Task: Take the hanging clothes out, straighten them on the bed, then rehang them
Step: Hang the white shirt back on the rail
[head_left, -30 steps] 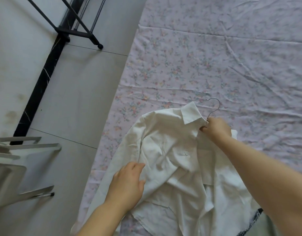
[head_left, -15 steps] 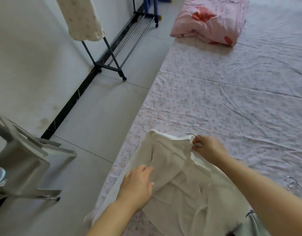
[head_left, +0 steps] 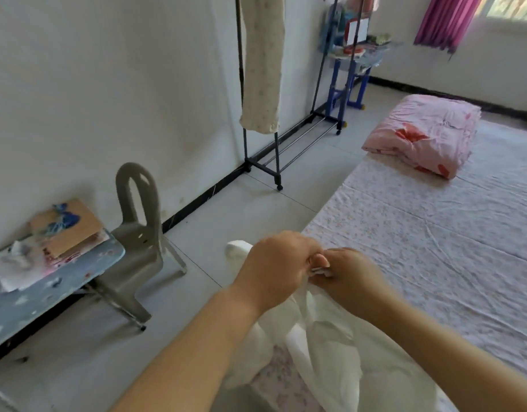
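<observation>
the white shirt [head_left: 324, 346] is held up in the near middle of the scene, over the near left edge of the bed [head_left: 434, 233], and its cloth hangs down in loose folds toward the near edge of the view. its bunched top is gripped by both hands, which are brought together until they touch. the left hand [head_left: 274, 269] is seen from the back, its fingers [head_left: 301, 248] curled tightly and pressed together around the cloth. the right hand [head_left: 348, 278] is set just right of it, its fingers [head_left: 338, 258] also curled in, and a thin pale piece at the shirt's top is pinched between the two hands; what that piece is cannot be told through the blur. one white end of the shirt is seen poking out just left of the left hand. a folded pink quilt [head_left: 425, 135] is laid at the far end of the bed. a clothes rack [head_left: 262, 162] is placed against the far left wall, with a cream garment [head_left: 260, 69] hung on it. a grey plastic chair [head_left: 137, 227] is found at the left, beside a desk [head_left: 48, 292] on which papers and cardboard are piled.
</observation>
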A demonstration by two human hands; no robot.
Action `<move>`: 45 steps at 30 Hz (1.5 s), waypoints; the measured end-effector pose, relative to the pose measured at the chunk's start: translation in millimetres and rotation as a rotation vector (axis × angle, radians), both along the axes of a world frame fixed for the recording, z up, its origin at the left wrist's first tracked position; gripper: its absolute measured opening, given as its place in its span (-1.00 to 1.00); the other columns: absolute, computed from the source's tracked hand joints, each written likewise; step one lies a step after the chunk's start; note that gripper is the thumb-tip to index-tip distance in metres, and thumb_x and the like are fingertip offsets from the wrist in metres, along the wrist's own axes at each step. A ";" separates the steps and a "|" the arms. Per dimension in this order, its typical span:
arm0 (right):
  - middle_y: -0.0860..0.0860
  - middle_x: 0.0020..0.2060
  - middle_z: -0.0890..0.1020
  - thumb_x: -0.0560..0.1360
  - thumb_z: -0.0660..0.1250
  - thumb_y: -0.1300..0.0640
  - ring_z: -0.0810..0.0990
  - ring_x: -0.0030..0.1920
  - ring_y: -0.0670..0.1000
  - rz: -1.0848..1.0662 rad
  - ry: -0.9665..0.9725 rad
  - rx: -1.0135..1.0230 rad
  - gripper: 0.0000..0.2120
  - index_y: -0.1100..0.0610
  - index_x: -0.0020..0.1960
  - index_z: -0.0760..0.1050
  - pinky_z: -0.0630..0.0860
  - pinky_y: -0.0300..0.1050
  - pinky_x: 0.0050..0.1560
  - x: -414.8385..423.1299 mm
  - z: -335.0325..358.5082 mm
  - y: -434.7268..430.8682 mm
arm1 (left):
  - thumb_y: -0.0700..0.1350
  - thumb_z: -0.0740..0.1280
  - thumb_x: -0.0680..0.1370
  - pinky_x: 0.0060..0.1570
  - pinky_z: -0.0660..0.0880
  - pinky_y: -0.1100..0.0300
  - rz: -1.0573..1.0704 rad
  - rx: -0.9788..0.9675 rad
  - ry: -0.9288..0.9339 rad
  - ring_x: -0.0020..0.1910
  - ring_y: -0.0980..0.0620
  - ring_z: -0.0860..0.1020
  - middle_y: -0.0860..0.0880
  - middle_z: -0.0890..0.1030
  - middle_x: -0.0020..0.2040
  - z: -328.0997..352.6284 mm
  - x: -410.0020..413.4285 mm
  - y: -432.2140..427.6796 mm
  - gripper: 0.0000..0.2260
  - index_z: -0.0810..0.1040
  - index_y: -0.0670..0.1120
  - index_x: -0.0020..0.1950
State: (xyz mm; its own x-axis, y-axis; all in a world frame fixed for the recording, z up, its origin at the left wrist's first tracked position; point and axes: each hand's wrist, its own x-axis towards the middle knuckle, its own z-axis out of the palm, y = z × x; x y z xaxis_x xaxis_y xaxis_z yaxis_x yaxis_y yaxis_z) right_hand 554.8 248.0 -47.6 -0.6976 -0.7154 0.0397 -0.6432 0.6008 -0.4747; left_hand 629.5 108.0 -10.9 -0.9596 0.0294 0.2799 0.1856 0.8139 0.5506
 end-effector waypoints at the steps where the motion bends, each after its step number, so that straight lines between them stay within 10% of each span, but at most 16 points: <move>1: -0.09 -0.16 0.64 0.44 0.38 0.07 0.55 -0.06 0.01 0.022 0.004 -0.031 -0.89 0.04 -0.04 0.59 0.27 -0.25 -0.06 15.7 13.3 -9.4 | -0.12 0.28 0.53 -0.16 0.46 -0.01 0.034 0.014 0.046 -0.18 -0.06 0.52 -0.06 0.61 -0.21 13.7 18.7 -9.9 -0.85 0.63 -0.11 -0.11; 11: -0.35 0.11 0.33 0.22 0.08 -0.47 0.38 0.07 -0.23 0.269 0.055 -0.165 -0.23 -0.28 0.40 0.18 0.34 -0.24 0.05 166.5 103.0 -94.1 | -0.23 0.31 0.47 -0.28 0.29 0.55 0.543 -0.025 0.423 -0.38 0.27 0.42 0.32 0.40 -0.42 142.9 228.8 -112.3 -0.88 0.63 -0.11 -0.20; 18: -0.22 -0.16 0.57 0.51 0.26 0.00 0.48 -0.20 -0.22 0.492 0.189 -0.217 -0.84 -0.10 0.01 0.60 0.34 -0.43 -0.24 274.5 126.7 -184.1 | -0.24 0.30 0.53 -0.17 0.41 0.33 0.916 -0.047 0.495 -0.21 0.14 0.52 0.20 0.53 -0.27 169.9 382.0 -166.1 -0.85 0.66 -0.11 -0.13; 27: -0.05 -0.34 0.65 0.29 0.53 0.30 0.60 -0.34 0.00 0.865 0.279 -0.658 -0.85 0.08 -0.22 0.69 0.55 -0.16 -0.34 421.0 145.4 -312.8 | -0.23 0.27 0.54 -0.15 0.40 0.26 1.399 -0.143 0.501 -0.19 0.14 0.53 0.21 0.55 -0.27 176.1 552.9 -234.6 -0.82 0.65 -0.11 -0.14; 34: -0.08 -0.30 0.65 0.21 0.59 0.21 0.60 -0.28 -0.03 1.361 0.291 -0.748 -0.84 0.06 -0.26 0.67 0.50 -0.24 -0.23 506.4 136.7 -411.1 | -0.21 0.28 0.53 -0.32 0.28 0.55 1.753 -0.146 0.597 -0.37 0.44 0.44 0.34 0.47 -0.49 186.4 662.1 -265.0 -0.82 0.62 -0.04 -0.22; 40: -0.09 0.04 0.60 0.52 0.29 0.03 0.54 0.06 -0.01 1.477 0.132 -0.528 -0.74 0.00 0.19 0.53 0.31 -0.30 -0.07 595.4 147.6 -492.9 | -0.19 0.30 0.53 -0.34 0.28 0.48 1.921 -0.325 0.565 -0.38 0.41 0.43 0.30 0.41 -0.50 198.1 721.0 -263.9 -0.84 0.64 -0.13 -0.20; 45: -0.12 -0.04 0.62 0.58 0.10 -0.08 0.57 -0.05 -0.06 1.630 0.294 -0.413 -0.75 -0.05 0.11 0.50 0.36 -0.23 -0.19 676.6 138.5 -518.1 | -0.18 0.30 0.54 -0.29 0.34 0.41 2.092 -0.400 0.532 -0.35 0.15 0.42 0.25 0.42 -0.43 196.3 787.7 -254.3 -0.85 0.63 -0.17 -0.16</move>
